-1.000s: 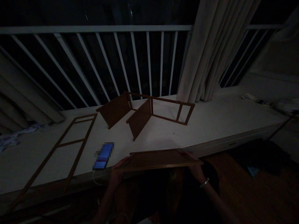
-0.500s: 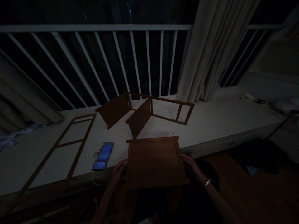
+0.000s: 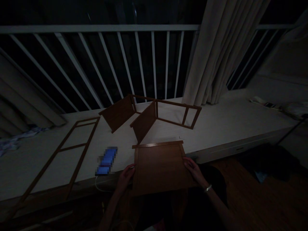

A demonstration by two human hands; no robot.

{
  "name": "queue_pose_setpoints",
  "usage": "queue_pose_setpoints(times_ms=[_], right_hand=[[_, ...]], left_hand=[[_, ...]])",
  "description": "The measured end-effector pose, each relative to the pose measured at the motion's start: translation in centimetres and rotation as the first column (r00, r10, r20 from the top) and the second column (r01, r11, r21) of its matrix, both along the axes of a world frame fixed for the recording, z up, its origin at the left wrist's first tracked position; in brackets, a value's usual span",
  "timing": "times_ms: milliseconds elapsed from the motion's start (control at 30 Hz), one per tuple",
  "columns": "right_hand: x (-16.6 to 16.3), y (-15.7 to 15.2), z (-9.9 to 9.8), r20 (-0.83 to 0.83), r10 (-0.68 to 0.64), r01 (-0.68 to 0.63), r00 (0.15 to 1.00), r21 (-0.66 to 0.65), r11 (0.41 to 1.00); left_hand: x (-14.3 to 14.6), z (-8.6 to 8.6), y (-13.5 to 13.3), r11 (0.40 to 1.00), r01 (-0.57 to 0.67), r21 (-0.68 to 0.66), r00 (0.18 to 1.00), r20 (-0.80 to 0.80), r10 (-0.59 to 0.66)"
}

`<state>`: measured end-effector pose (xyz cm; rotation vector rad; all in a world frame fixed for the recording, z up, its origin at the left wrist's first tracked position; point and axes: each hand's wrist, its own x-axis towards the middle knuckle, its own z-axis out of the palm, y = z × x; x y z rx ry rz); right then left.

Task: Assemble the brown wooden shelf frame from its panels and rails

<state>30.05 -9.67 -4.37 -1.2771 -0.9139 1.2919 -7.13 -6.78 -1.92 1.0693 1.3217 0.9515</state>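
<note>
- Clock centred on the wooden panel [image 3: 161, 168], 12 pointing away from the person. Light poor.
- Panel sits at the front edge of the bench [image 3: 216, 128], between both hands; whether the bench bears any weight, cannot tell.
- Left hand [image 3: 127, 175] at 9 o'clock, fingers pinching the side edge. Right hand [image 3: 194, 170] at 3, fingers pinching the opposite edge. Undersides hidden.
- Upright frame [image 3: 168, 123] at 12, two boards jutting from it. Nearer board [image 3: 145, 120] almost meets the panel's far edge; touching or apart, unclear. Risk: a forward push could knock it and twist its joint.
- Grip looks edge-only: one side slipping would likely tip the panel off the bench front.
- Phone [image 3: 106, 161] at 9, its cable [image 3: 96, 183] near the left forearm; a wide sweep could snag it.
- Loose frame [image 3: 81, 161] beyond, overhanging the bench; a bump might slide it off.
- Tiny item [image 3: 180, 138] at 1, easily lost in this dimness.
</note>
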Motion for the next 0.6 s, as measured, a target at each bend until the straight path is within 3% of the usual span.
queue_pose_setpoints(times_ms=[233, 600], right_hand=[[0.2, -0.2, -0.5, -0.034, 0.012, -0.011, 0.999, 0.016, 1.000], [-0.4, -0.7, 0.0, -0.159, 0.012, -0.010, 0.987, 0.010, 1.000]], left_hand=[[0.7, 0.0, -0.7, 0.996, 0.091, -0.012, 0.989, 0.118, -0.089], [1.9, -2.0, -0.9, 0.984, -0.029, 0.176, 1.000, 0.007, 0.028]])
